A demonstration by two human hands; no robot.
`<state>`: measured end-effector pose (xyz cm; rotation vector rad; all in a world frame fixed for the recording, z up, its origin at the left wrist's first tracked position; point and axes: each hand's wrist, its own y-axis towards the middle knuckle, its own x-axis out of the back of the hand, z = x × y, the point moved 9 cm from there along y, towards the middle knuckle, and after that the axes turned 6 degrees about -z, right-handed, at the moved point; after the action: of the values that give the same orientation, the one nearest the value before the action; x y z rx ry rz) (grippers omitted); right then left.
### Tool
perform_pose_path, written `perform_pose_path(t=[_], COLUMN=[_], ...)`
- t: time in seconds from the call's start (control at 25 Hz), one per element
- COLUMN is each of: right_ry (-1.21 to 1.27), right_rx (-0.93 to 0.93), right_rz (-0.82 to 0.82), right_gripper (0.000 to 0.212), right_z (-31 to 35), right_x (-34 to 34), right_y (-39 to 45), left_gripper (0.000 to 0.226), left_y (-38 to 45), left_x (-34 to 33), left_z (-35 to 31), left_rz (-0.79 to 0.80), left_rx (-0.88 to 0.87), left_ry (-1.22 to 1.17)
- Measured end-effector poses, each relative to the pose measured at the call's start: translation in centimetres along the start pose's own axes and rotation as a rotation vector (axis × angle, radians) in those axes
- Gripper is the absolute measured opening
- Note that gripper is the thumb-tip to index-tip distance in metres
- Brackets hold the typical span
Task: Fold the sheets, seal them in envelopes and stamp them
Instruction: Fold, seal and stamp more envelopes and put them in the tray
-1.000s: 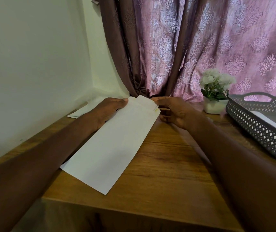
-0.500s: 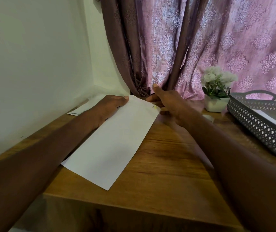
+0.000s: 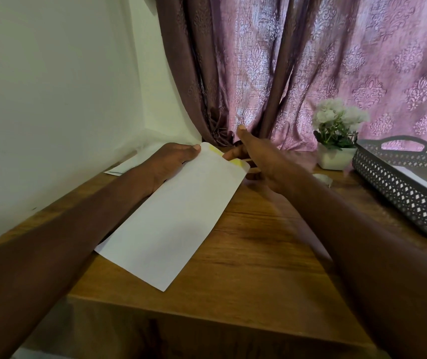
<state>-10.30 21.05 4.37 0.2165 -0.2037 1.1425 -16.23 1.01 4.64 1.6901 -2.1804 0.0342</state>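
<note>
A long white envelope (image 3: 176,216) lies slantwise on the wooden table (image 3: 259,255). A yellow glue strip (image 3: 238,161) shows along its far end. My left hand (image 3: 171,161) grips the far left corner, thumb on top. My right hand (image 3: 256,161) is at the far end with the thumb raised and a fingertip touching the edge beside the yellow strip. Its lower fingers are hidden behind the envelope's corner. No stamp is in sight.
More white paper (image 3: 127,167) lies by the wall behind my left hand. At the right stand a potted white flower (image 3: 336,141) and a grey lattice basket (image 3: 398,193) holding sheets. A small pale object (image 3: 323,178) sits between them. A curtain hangs behind.
The folded sheet that stuck out of the envelope's far end a second ago no longer shows. My right hand has moved up to that end and lifted its thumb. The left hand kept its grip.
</note>
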Motion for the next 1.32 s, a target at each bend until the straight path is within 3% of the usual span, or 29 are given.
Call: perform_pose_path(t=[0.16, 0.56, 0.68, 0.76, 0.88, 1.0, 1.16, 1.32], right_ry=[0.003, 0.030, 0.033, 0.082, 0.193, 0.298, 0.441, 0.457], right_rx=[-0.108, -0.092, -0.091, -0.097, -0.168, -0.201, -0.212, -0.198], right_rz=[0.007, -0.042, -0.045, -0.015, 0.049, 0.090, 0.141, 0.160], right_gripper=[0.062, 0.055, 0.043, 0.033, 0.037, 0.044, 0.042, 0.024], right_z=[-0.2, 0.0, -0.1, -0.6, -1.9, -2.1, -1.8, -1.8], right_x=[-0.5, -0.8, -0.4, -0.2, -0.9, -1.6, -2.8, -3.0], right_y=[-0.5, -0.2, -0.1, -0.1, 0.2, 0.3, 0.2, 0.3], left_gripper=[0.025, 0.028, 0.031, 0.029, 0.025, 0.033, 0.027, 0.026], left_y=[-0.3, -0.3, 0.1, 0.4, 0.3, 0.0, -0.6, 0.1], left_x=[-0.7, -1.3, -0.7, 0.3, 1.2, 0.3, -0.8, -0.3], left_z=[-0.1, -0.5, -0.3, -0.1, 0.6, 0.8, 0.7, 1.1], left_rz=[0.043, 0.050, 0.009, -0.070, -0.135, -0.042, 0.036, 0.013], left_rx=[-0.015, -0.046, -0.047, -0.032, 0.043, 0.096, 0.154, 0.146], left_ry=[-0.016, 0.045, 0.060, 0.009, -0.150, -0.225, -0.269, -0.327])
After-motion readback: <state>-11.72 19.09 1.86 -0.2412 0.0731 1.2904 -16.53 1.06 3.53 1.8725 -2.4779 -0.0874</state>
